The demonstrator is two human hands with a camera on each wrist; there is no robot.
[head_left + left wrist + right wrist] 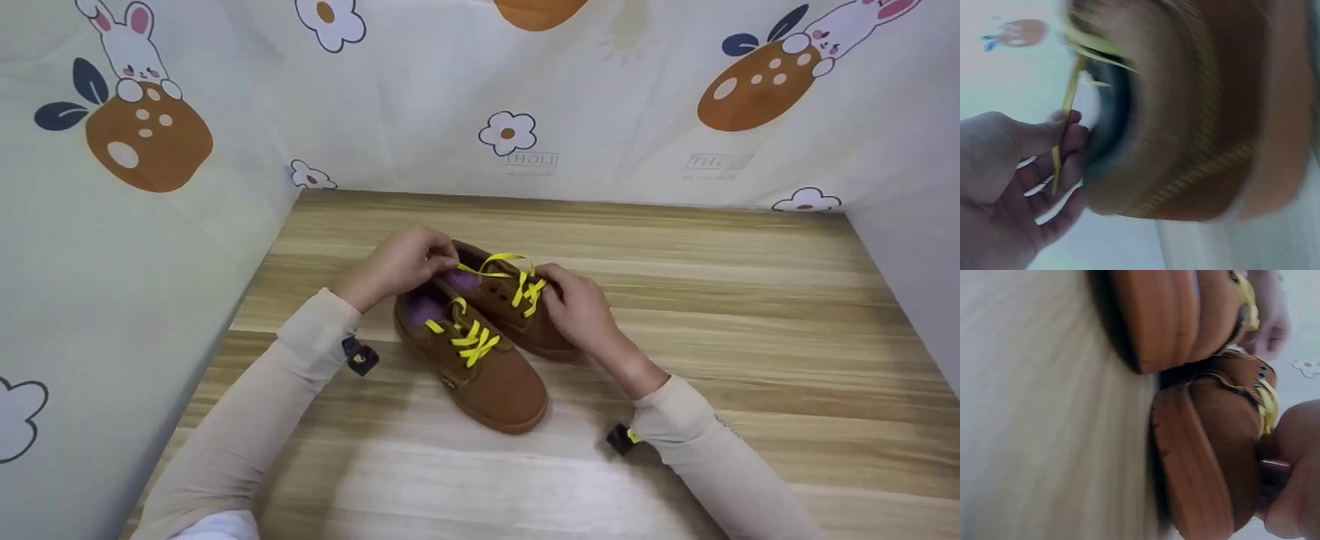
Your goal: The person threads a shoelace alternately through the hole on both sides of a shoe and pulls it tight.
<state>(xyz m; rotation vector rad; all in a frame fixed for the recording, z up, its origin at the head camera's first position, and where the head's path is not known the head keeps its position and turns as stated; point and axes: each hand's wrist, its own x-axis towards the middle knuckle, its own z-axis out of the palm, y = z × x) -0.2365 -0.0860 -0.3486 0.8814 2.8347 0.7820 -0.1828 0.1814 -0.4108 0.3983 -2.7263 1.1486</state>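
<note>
Two brown shoes with yellow laces stand side by side on the wooden tabletop, toes toward the lower right. My left hand (409, 262) is at the heel opening of the far shoe (517, 319), pinching an end of its yellow shoelace (1069, 98) between thumb and fingers. Its lace loops loosely above the tongue, and some upper eyelets are bare. My right hand (585, 304) grips the front of this shoe beside the crossed laces, its fingers partly hidden. The near shoe (506, 390) has laces crossed on its front and touches neither hand.
Pale fabric with rabbits, fruit and flowers hangs at the back and left of the wooden tabletop (750, 315). A small black camera (361, 356) is strapped at the left wrist, and another (621, 439) at the right.
</note>
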